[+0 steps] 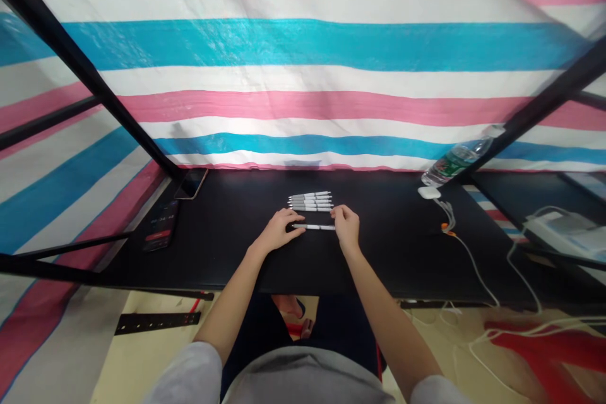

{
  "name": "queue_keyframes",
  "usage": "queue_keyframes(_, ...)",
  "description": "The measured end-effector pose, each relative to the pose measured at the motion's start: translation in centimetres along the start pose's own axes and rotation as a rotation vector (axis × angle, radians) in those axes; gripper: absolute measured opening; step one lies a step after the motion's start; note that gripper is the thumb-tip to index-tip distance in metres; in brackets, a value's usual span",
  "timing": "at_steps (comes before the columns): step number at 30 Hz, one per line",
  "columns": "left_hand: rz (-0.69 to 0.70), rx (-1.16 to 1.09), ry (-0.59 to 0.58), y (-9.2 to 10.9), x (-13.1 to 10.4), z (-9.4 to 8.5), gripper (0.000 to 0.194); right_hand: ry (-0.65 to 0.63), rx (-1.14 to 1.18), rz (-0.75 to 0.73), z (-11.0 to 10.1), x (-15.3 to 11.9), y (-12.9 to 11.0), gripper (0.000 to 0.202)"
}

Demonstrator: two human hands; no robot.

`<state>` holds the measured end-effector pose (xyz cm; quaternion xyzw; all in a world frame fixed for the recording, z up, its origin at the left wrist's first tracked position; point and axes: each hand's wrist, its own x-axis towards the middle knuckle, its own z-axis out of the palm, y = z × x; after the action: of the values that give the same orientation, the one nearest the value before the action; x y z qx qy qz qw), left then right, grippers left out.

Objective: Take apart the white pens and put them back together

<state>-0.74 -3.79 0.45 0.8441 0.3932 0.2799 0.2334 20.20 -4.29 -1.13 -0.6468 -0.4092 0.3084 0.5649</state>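
A flat dark phone (160, 227) lies at the left of the smooth black table (227, 252). The left hand (277, 231) and right hand (346, 227) pinch the ends of a thin white pen (313, 226), fingers closed on it. More pens (310, 201) lie in a row just behind. A clear bottle (455, 161) lies on the right, by the shiny striped sheet (303, 44).

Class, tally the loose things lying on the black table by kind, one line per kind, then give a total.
Pens: 6, one between the left hand and right hand, five in a row
Phones: 2
Water bottle: 1
Charger: 1
Total: 10
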Motion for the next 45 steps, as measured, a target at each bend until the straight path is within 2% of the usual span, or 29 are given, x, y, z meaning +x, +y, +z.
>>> queue_keyframes(2,-0.014,-0.051,0.073,-0.2,-0.2,-1.0,0.032,-0.005,-0.010,-0.010,0.0,-0.1,-0.1,0.024)
queue_keyframes(5,-0.114,0.053,0.258,-1.9,-0.7,-3.6,0.030,-0.023,-0.022,-0.022,0.0,-0.3,-0.1,0.024)
queue_keyframes(7,-0.240,0.214,0.409,-4.1,-1.3,-5.9,0.032,-0.033,-0.024,-0.028,0.0,-0.4,-0.1,0.024)
queue_keyframes(10,-0.525,0.514,0.658,-8.0,-2.5,-9.4,0.038,-0.028,-0.011,-0.028,0.0,-0.4,-0.2,0.025)
queue_keyframes(12,-0.658,0.637,0.704,-10.4,-3.5,-11.2,0.046,-0.021,0.001,-0.029,0.1,-0.3,-0.2,0.024)
queue_keyframes(14,-0.738,0.707,0.681,-12.3,-4.4,-12.2,0.052,-0.018,0.002,-0.028,0.1,-0.3,-0.2,0.024)
queue_keyframes(18,-0.801,0.742,0.612,-14.1,-5.4,-12.7,0.054,-0.021,-0.006,-0.026,0.0,-0.4,0.0,0.024)
queue_keyframes(22,-0.795,0.789,0.691,-14.7,-5.6,-12.9,0.056,-0.009,-0.015,-0.024,0.0,0.0,0.5,0.024)
queue_keyframes(27,-0.855,0.792,0.725,-15.1,-5.8,-13.7,0.051,-0.027,-0.092,-0.061,-0.3,2.8,0.6,0.022)
queue_keyframes(32,-0.883,0.804,0.734,-15.0,-5.9,-13.8,0.047,0.021,-0.110,-0.140,-1.1,5.2,1.3,0.023)
queue_keyframes(37,-0.864,0.818,0.720,-15.0,-5.9,-13.5,0.047,-0.008,-0.084,-0.145,-1.4,4.8,2.1,0.024)
queue_keyframes(45,-0.877,0.776,0.709,-15.2,-5.9,-13.6,0.049,0.003,-0.086,-0.131,-1.3,4.6,2.0,0.022)
